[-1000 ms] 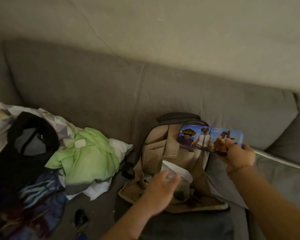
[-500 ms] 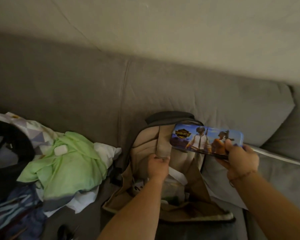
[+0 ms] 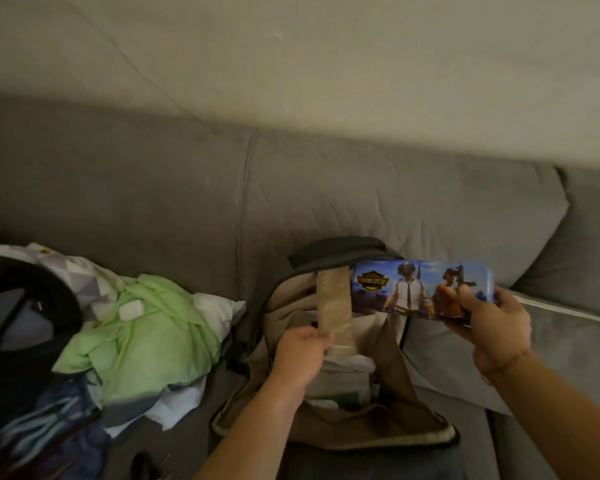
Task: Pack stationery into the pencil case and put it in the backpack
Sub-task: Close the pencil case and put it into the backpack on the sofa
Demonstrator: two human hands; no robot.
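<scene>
Grey sofa [image 3: 160, 202] supports an open tan backpack [image 3: 388, 410], leaning against its backrest. The left hand [image 3: 300, 351] grips the backpack's strap; the right hand [image 3: 492, 320] clasps a blue picture-printed pencil case [image 3: 420, 289] just above the opening.

Backpack [image 3: 392, 362] contents dim, perhaps papers; forearms cropped below.

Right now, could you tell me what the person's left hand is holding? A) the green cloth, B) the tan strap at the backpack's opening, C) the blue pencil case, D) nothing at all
B: the left hand grips the lower end of the tan strap at the open backpack, while the right hand holds the blue pencil case above it; the green cloth lies untouched on the sofa.
</scene>
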